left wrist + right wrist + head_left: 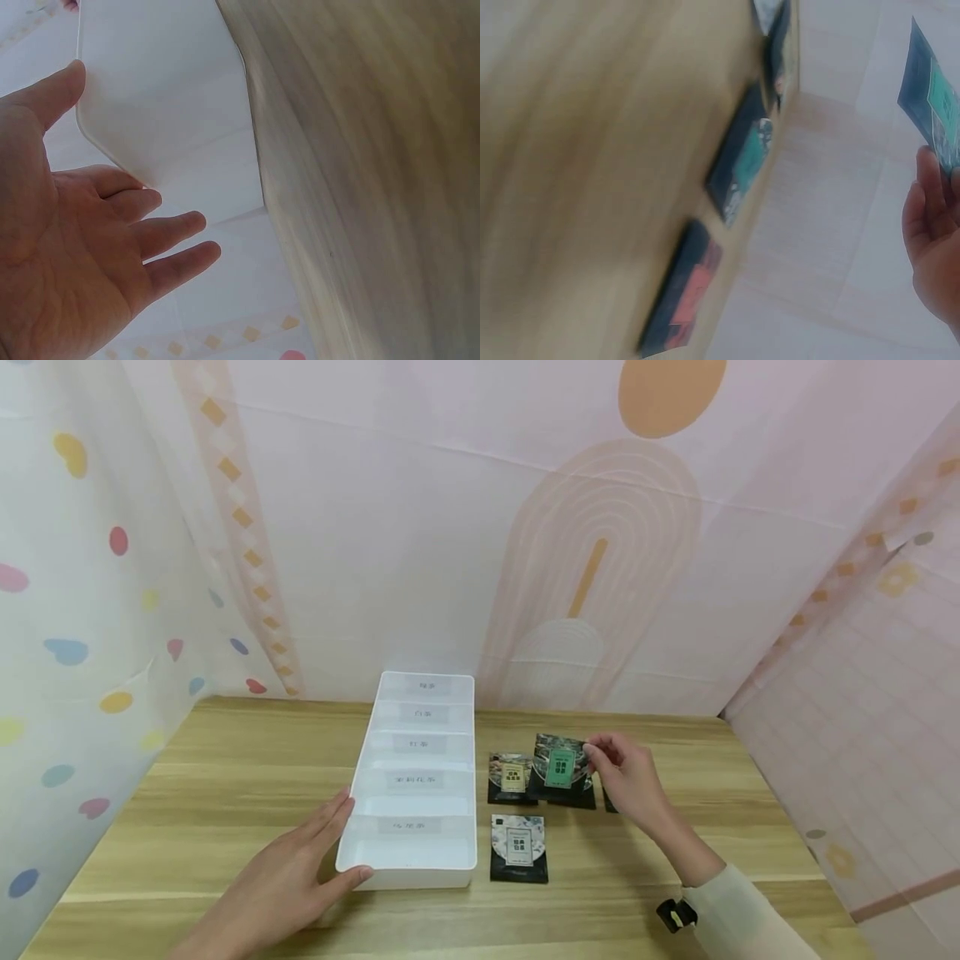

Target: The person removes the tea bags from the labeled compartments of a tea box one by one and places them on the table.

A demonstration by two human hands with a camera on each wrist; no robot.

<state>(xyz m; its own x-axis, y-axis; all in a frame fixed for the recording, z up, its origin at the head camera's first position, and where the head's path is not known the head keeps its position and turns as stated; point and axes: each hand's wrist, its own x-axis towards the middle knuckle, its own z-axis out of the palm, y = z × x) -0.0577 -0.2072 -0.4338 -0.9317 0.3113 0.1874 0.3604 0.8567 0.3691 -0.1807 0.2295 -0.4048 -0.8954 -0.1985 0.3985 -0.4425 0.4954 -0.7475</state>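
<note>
A white box (401, 878) with several labelled compartments stands at the middle of the table. Along its left side lie the fairly straight fingers of my left hand (292, 868), the thumb at its near left corner. My right hand (633, 783) pinches the edge of a black tea packet (558, 768) with a green label, raised off the table right of the box. Below it lies another green-label packet (742, 161), mostly covered in the head view. A yellow-label packet (512, 778) and a pale-label packet (519, 849) lie by the box.
A red-label packet (682, 296) lies at the right end of the packets, mostly behind my right hand in the head view. Patterned cloth (360, 543) hangs behind the wooden table (247, 752) and on both sides.
</note>
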